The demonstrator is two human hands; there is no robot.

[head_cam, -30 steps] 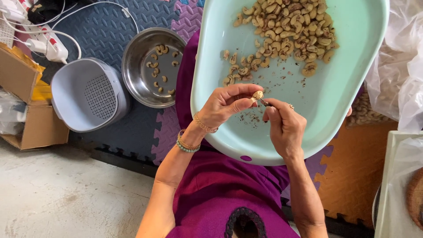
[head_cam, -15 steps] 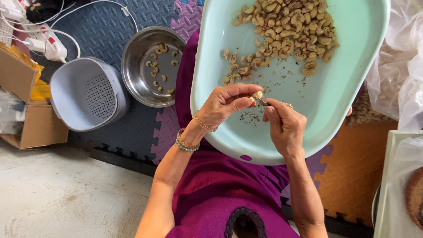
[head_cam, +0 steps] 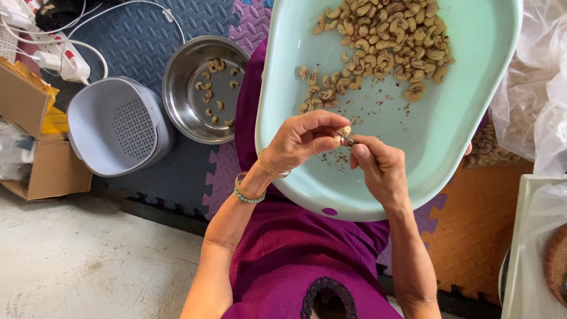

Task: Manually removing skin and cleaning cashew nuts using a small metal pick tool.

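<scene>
My left hand point(head_cam: 301, 140) pinches a single pale cashew nut point(head_cam: 342, 132) between thumb and fingers. My right hand point(head_cam: 378, 168) holds a small metal tool point(head_cam: 348, 140) whose tip touches that nut. Both hands hover over the near part of a large mint-green tub point(head_cam: 449, 136) resting on my lap. A heap of cashew nuts point(head_cam: 384, 47) lies in the far part of the tub, with brown skin flakes point(head_cam: 339, 159) scattered under my hands.
A steel bowl point(head_cam: 177, 100) with several peeled cashews stands on the foam mat to the left. Beside it is a grey strainer basket point(head_cam: 88, 142), then a cardboard box point(head_cam: 35, 171) and a power strip point(head_cam: 65, 62). Plastic bags point(head_cam: 534, 88) lie at the right.
Both hands have stayed in place over the tub, with small finger movements on the nut.
</scene>
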